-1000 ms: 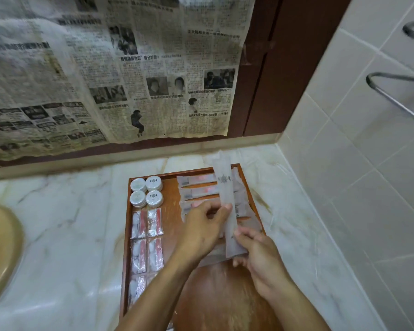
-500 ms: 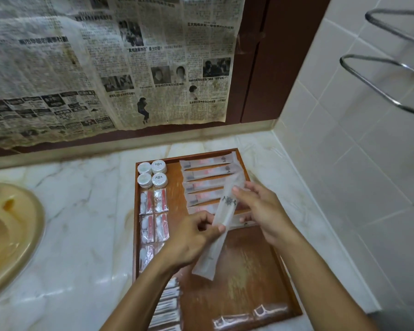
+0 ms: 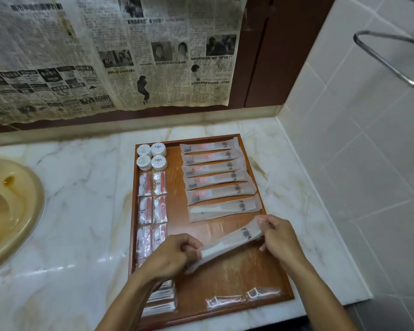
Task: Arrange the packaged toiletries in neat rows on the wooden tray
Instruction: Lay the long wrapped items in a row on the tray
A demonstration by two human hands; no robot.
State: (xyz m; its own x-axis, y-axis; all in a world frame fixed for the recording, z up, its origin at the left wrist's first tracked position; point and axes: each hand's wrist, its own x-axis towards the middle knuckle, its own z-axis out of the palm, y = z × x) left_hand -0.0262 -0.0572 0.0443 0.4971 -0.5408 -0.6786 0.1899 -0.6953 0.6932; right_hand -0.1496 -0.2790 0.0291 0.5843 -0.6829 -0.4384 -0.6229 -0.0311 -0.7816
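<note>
Left hand (image 3: pixel 175 255) and right hand (image 3: pixel 276 235) each pinching one end of a wrapped comb packet (image 3: pixel 227 246), held slanted just above the wooden tray (image 3: pixel 225 280). Sits nearer than the row of six long packets (image 3: pixel 218 180); not yet set down.

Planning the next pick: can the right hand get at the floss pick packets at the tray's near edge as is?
Probably not yet: the right hand and left hand both grip the comb packet. The floss pick packets themselves lie uncovered below the right forearm.
</note>
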